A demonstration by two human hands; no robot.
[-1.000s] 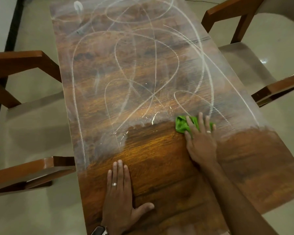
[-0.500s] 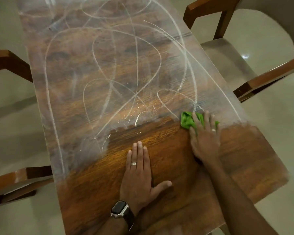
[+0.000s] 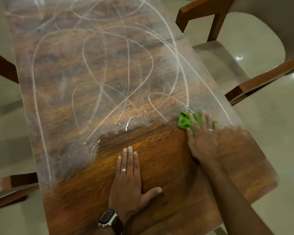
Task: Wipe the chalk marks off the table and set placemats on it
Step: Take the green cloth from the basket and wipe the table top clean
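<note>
Bench [image 3: 85, 192]: the near end is showing clean wood, while the rest is lying under chalk.
Chalk [image 3: 109, 65]: white loops and haze are covering the far and left stretches.
Right hand [image 3: 202, 139]: fingers are spreading flat and pressing the cloth down near the right edge.
Left hand [image 3: 127, 180]: it is lying flat on clean wood, thumb out.
Cloth [image 3: 184, 122]: green, it is bunching under the right fingers at the chalk line.

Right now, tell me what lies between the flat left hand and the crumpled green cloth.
Only bare, wiped wooden tabletop separates the left hand from the green cloth; the head view shows it.
</note>
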